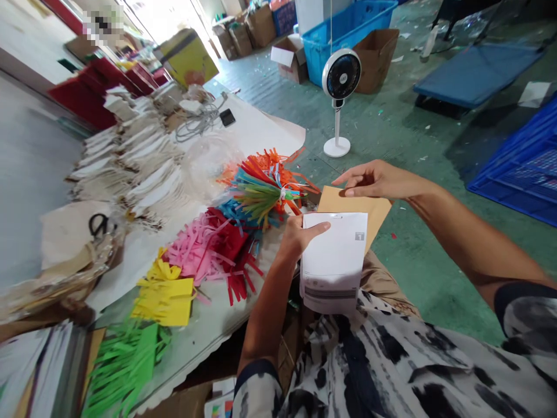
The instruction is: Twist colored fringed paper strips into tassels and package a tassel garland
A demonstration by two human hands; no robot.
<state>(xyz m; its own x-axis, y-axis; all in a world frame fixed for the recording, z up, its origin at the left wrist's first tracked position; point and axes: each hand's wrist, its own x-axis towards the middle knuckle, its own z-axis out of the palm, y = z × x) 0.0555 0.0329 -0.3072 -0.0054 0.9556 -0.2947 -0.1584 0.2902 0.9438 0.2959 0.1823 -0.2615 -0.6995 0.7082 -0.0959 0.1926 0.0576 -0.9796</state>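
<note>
My left hand (300,235) grips a white printed card (334,247) at its upper left corner, thumb on top. The card has a small slot at its top edge, a grey box with a "1" and a dark band low down. Behind it, a sheet of brown paper or an envelope (350,201) sticks out above and to the right. At that brown edge is my right hand (369,179), fingers half bent and apart, thumb touching or just above the paper. Beside my left hand, a bundle of multicoloured paper tassels (263,194) lies on the table.
Pink (195,247), yellow (167,299) and green tassels (126,363) lie along the table (209,313). Stacks of white paper (152,168) and black-handled scissors (101,225) are farther left. A white fan (342,75), blue bin (315,52), trolley (474,72) and blue crate (522,168) stand on the floor.
</note>
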